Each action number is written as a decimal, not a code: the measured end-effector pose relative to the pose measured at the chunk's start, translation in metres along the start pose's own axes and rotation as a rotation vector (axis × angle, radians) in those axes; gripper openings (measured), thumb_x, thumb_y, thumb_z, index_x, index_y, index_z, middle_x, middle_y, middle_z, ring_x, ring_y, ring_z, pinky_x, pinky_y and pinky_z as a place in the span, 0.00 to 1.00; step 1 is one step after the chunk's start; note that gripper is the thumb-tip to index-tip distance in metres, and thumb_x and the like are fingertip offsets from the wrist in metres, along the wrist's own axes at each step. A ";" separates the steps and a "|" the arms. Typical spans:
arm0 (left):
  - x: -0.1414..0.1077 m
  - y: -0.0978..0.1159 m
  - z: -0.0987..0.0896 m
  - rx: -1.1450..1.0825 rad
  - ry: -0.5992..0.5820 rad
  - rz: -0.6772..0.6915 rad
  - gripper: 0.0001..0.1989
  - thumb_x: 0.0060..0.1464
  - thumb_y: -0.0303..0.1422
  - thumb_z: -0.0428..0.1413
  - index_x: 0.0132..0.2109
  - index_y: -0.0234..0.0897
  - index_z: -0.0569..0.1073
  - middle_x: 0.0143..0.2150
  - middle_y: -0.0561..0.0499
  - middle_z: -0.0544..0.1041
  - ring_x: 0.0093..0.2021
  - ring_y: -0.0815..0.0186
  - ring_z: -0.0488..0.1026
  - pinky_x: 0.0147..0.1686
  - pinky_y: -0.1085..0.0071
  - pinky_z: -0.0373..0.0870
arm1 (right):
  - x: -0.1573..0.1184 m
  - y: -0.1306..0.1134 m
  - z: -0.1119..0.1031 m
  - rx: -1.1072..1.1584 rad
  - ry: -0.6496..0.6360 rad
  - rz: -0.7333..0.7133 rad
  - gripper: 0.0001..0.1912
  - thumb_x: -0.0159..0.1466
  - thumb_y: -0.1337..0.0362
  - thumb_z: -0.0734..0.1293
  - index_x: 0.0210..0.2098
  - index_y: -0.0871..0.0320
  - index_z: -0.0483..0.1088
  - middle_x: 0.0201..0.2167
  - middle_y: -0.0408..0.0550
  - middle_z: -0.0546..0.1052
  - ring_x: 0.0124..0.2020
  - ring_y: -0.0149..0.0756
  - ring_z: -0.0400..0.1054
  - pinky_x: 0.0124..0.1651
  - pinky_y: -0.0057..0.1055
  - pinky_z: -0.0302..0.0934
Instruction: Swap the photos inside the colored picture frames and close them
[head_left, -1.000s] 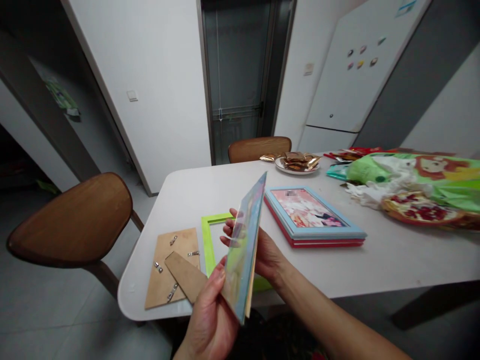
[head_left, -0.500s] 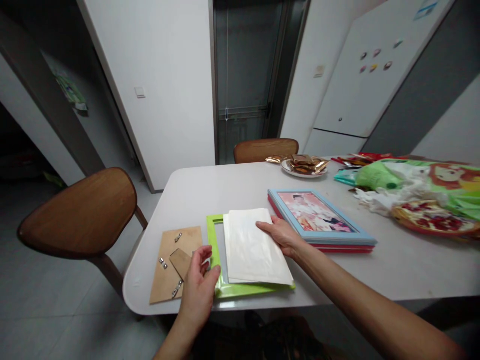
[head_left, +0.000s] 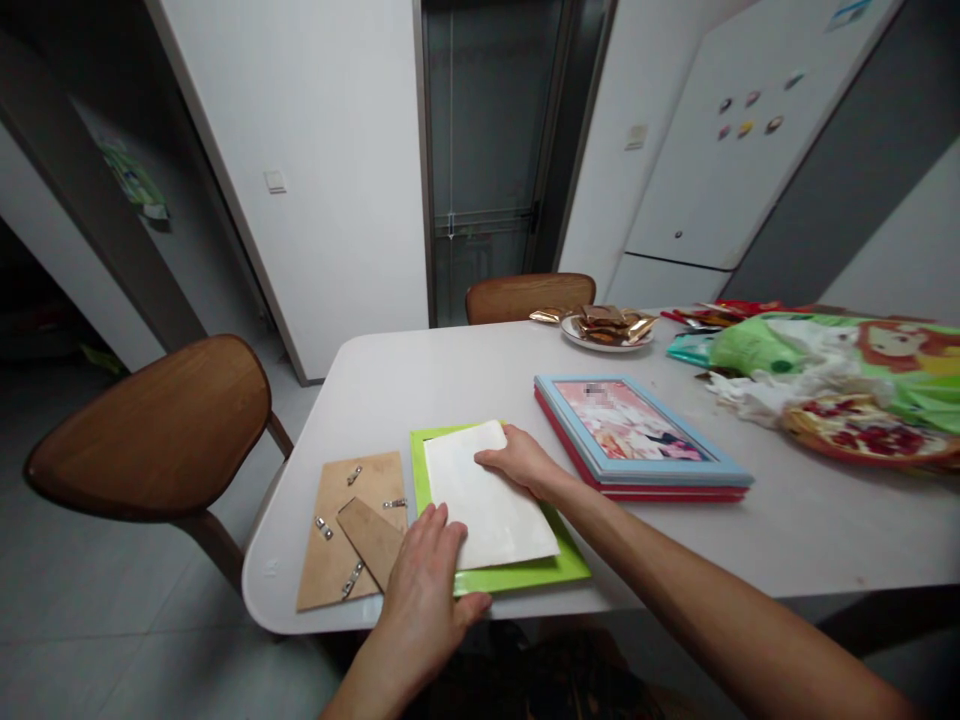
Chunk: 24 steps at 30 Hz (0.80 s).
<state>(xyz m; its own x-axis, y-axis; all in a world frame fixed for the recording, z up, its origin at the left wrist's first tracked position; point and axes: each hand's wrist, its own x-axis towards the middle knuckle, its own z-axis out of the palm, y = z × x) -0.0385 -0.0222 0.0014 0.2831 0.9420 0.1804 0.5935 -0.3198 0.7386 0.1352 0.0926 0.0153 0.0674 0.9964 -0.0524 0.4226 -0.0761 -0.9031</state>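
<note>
White paper sheets (head_left: 487, 500) lie at a slant over a lime-green picture frame (head_left: 525, 578). My right hand (head_left: 525, 462) grips the sheets along their upper right edge, thumb on top. At the frame's lower left corner is my left hand (head_left: 431, 565), its fingers stretched along the sheets' left edge and its thumb apart near the frame's bottom edge. To its left, a wooden backing board (head_left: 330, 560) lies with metal clips and a stand flap upward; the hand partly hides the flap.
Right of the frame lies a stack of picture frames (head_left: 645, 470), light blue on top, red below. Farther back stand a plate of wrapped snacks (head_left: 609, 345) and green plastic packaging (head_left: 757, 345). Wooden chairs (head_left: 165, 430) stand at the left and far sides of the white table (head_left: 390, 380).
My right hand has moved left with the paper, shifting it over the frame's left part. My left hand has moved right to the paper's edge, uncovering more of the board.
</note>
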 end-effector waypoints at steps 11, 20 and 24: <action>0.002 0.005 -0.006 0.037 -0.050 0.027 0.20 0.37 0.30 0.60 0.42 0.38 0.70 0.54 0.40 0.64 0.58 0.50 0.53 0.55 0.52 0.47 | -0.005 0.000 0.000 -0.729 0.141 -0.146 0.24 0.51 0.55 0.63 0.43 0.65 0.63 0.36 0.57 0.72 0.36 0.42 0.66 0.35 0.31 0.55; 0.003 0.011 -0.003 0.096 -0.068 0.003 0.20 0.40 0.32 0.57 0.44 0.36 0.68 0.56 0.40 0.63 0.60 0.52 0.49 0.55 0.54 0.47 | -0.023 0.012 0.007 -0.845 0.195 -0.321 0.29 0.55 0.54 0.62 0.52 0.62 0.56 0.48 0.57 0.65 0.47 0.45 0.56 0.45 0.37 0.50; 0.003 0.012 -0.001 0.079 -0.070 -0.005 0.19 0.39 0.31 0.58 0.42 0.36 0.68 0.56 0.40 0.62 0.60 0.52 0.49 0.55 0.53 0.46 | -0.049 0.014 0.007 -0.883 0.013 -0.496 0.20 0.56 0.55 0.60 0.45 0.58 0.64 0.46 0.54 0.65 0.48 0.42 0.56 0.47 0.36 0.47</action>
<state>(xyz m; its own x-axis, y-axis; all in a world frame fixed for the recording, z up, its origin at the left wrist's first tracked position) -0.0313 -0.0227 0.0111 0.3304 0.9349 0.1293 0.6516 -0.3250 0.6854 0.1314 0.0425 0.0019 -0.2895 0.9232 0.2529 0.9225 0.3395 -0.1835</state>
